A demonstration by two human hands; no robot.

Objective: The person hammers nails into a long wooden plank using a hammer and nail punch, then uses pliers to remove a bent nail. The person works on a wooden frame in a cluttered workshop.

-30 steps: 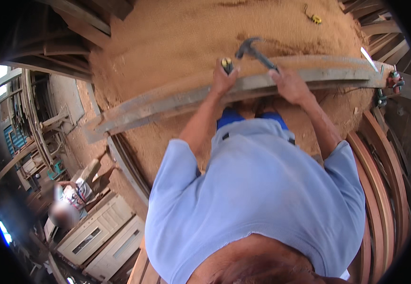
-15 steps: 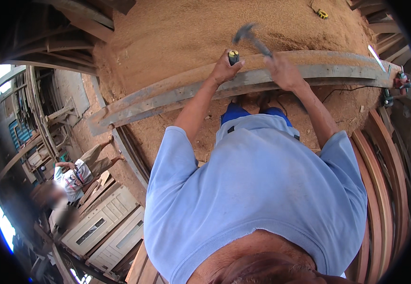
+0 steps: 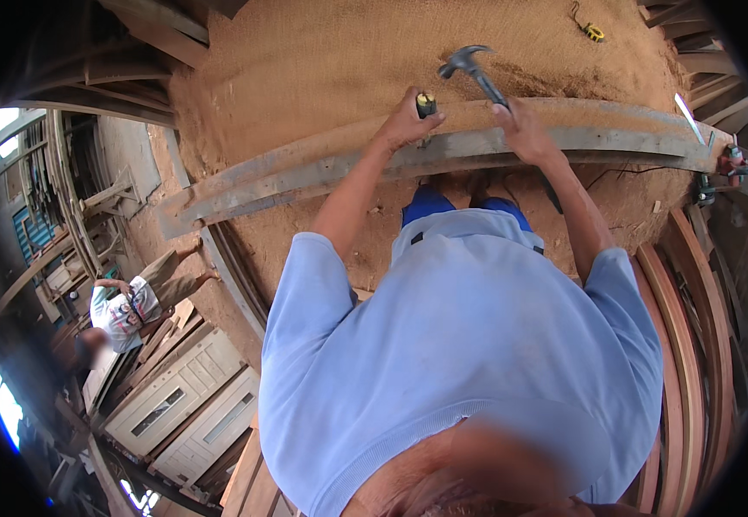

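Note:
My left hand (image 3: 405, 123) is closed round the yellow-and-black handle (image 3: 426, 104) of what looks like a chisel. Its lower end is mostly hidden by the hand, just over the long wooden beam (image 3: 339, 172). In my right hand (image 3: 525, 133) is a claw hammer (image 3: 488, 84), gripped by its dark handle. The hammer head is raised beyond the beam, up and to the right of the chisel handle, and not touching it. The handle's butt shows below my right wrist.
Sawdust (image 3: 348, 60) covers the ground past the beam, with a yellow tape measure (image 3: 594, 33) on it. A red power tool (image 3: 733, 160) sits at the beam's right end. Curved planks (image 3: 693, 327) stand at right. Another person (image 3: 128, 314) is at left near pale panelled doors (image 3: 180, 388).
The hammer, blurred before, is now sharp; its head has shifted slightly right and tilted, and my right hand moved a little right. My left hand stays nearly in place.

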